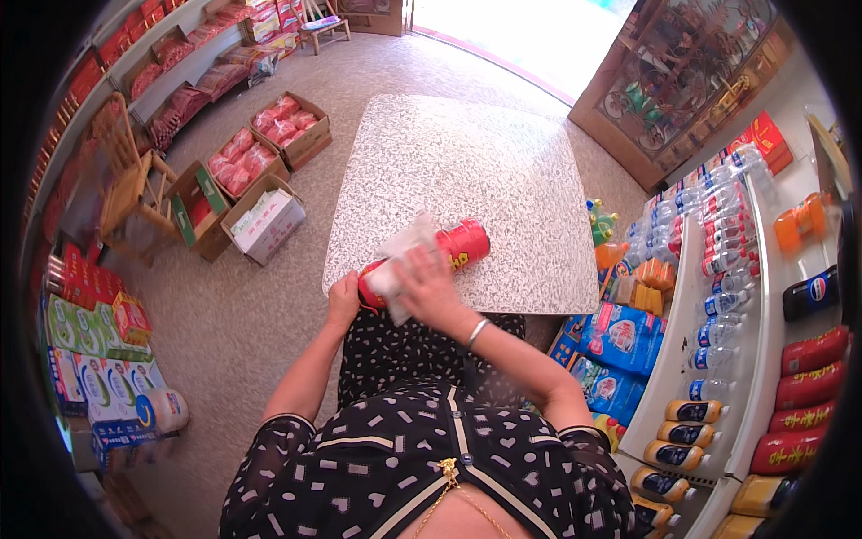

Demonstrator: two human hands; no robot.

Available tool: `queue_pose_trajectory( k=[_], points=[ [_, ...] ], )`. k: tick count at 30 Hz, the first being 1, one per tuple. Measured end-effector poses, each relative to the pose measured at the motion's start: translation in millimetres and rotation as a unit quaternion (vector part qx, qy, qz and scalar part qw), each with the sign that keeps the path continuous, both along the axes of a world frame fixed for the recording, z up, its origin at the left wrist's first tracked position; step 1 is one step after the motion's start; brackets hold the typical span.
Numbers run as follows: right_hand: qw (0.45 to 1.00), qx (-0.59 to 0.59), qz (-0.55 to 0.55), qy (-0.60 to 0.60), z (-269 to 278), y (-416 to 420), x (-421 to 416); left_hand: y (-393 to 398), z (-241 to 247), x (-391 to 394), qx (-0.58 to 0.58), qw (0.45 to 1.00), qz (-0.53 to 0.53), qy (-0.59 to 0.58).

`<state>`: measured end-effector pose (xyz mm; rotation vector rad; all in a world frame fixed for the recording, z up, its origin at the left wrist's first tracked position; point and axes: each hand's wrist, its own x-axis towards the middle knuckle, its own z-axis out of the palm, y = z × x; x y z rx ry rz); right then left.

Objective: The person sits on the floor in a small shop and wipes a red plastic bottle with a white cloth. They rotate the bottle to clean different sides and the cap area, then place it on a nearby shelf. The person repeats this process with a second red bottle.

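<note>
A red cylindrical container (465, 244) with yellow writing and a dark far end lies slantwise on its side near the front edge of the speckled table (444, 162). My left hand (344, 298) grips its near left end, where a thin red cord (370, 309) hangs. Across the middle of the container lies a white cloth or paper wipe (408, 239). My right hand (428, 286), wearing a silver bracelet, holds the wipe against the red surface with fingers spread over it. The wipe and hand cover much of the container's middle.
Drink bottles (717, 323) fill the white shelves on the right, with blue bags (623, 337) beside the table. Cardboard boxes of red packets (246, 162) and a bamboo chair (131, 175) stand on the left floor. A doorway (518, 40) opens beyond the table.
</note>
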<state>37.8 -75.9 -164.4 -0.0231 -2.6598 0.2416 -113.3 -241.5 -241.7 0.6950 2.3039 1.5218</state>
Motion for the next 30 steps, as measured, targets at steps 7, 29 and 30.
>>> queue_pose_trajectory(
  k=[7, 29, 30],
  points=[
    [0.999, 0.030, -0.019, 0.017, -2, 5, -25, -2, -4, 1, 0.021, 0.999, -0.015, 0.044],
    [0.808, -0.532, -0.216, 0.132, -34, 115, 71, -2, 24, 57, 0.084, 0.940, 0.116, -0.309],
    [0.800, -0.542, -0.226, 0.124, -38, 117, 77, -2, 28, 57, 0.075, 0.932, 0.112, -0.336]
  ],
)
